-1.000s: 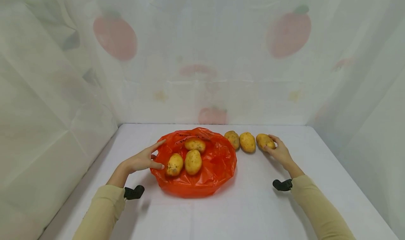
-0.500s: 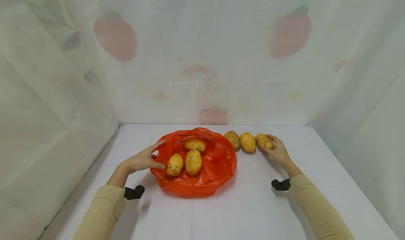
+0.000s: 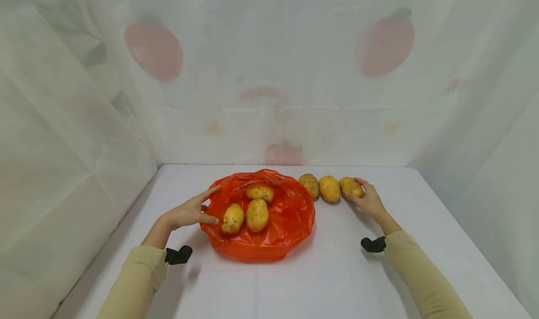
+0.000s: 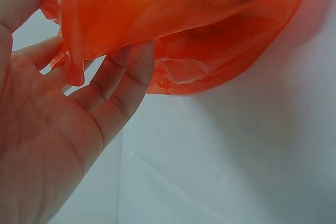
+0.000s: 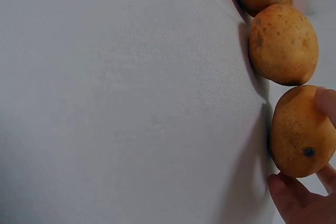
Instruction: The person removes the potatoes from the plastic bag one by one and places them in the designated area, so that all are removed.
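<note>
A red plastic bag (image 3: 290,225) lies spread with its mouth up, and three potatoes (image 3: 257,215) show inside it. My left hand (image 3: 188,213) holds the bag's left rim, thumb and index finger spread along it. In the left wrist view, other fingers (image 4: 123,85) of that hand reach beneath the red film, which partly hides them. My right hand (image 3: 374,204) grips a potato (image 5: 300,135) between thumb and fingers at the right end of a row. Touching or very near it is the middle potato (image 3: 329,189); another potato (image 3: 309,185) lies against the bag.
The white table (image 3: 337,272) carries everything. A pale curtain with faded fruit prints (image 3: 278,76) rises behind its far edge, with more sheeting at both sides. Black wrist devices (image 3: 178,256) sit on both forearms.
My right hand has shifted slightly left with its potato, closing the gap to the middle one. The left hand and the bag stay where they were.
</note>
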The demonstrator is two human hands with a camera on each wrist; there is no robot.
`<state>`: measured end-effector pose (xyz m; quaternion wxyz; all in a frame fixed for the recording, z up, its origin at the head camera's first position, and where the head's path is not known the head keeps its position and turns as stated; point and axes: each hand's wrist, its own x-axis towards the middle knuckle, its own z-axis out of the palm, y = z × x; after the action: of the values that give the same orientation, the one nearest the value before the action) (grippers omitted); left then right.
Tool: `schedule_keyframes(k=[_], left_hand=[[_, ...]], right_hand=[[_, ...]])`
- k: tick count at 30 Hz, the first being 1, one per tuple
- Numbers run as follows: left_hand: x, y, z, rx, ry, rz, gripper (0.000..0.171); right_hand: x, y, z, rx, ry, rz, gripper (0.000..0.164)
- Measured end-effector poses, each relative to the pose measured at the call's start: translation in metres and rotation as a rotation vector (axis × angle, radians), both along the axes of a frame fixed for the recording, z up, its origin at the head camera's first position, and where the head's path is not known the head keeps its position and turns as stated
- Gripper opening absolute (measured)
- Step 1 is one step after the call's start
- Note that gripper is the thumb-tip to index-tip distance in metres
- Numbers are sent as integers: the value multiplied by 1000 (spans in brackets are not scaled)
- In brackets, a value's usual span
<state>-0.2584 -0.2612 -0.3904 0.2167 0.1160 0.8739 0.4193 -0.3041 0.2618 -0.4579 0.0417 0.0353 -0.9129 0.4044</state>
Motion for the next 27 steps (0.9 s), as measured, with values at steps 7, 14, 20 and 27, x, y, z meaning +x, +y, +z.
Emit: schedule_keyframes(k=[7,14,20,27], left_hand=[[0,0,1,-6,5,-3,92],[-1,-1,0,-1,4,-4,91],[-2,-1,-1,-5,-5,4,92],[-2,-1,-1,-22,-5,9,93]], right_hand=[[-1,2,-1,-2,-22,14,68],[-1,2,0,-1,-11,28,70],[-1,2,1,10,55,37,67],[0,2,5,59,134,53,62]])
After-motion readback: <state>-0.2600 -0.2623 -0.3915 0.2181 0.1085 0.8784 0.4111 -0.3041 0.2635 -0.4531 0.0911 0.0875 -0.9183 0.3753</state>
